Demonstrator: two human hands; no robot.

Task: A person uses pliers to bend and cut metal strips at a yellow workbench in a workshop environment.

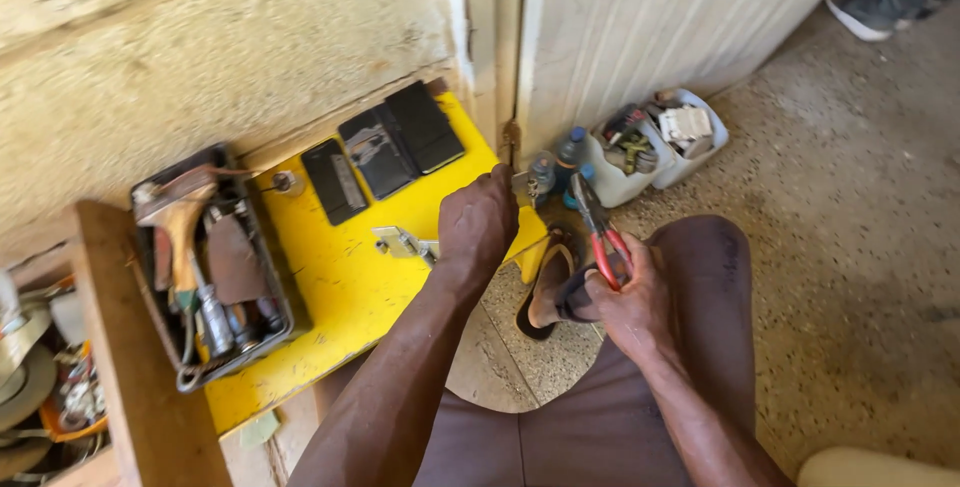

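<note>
Left hand [478, 224] is clamped down on a small metal piece at the yellow desk's [340, 287] right edge while the right hand [625, 297] grips red-handled pliers [603, 237] just off that edge, so I'd guess a slip pinches fingers.

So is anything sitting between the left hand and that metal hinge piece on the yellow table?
Nothing visible. The left hand rests right beside the metal hinge piece on the yellow table, apparently touching its end. The right hand holds red-handled pliers apart.
</note>
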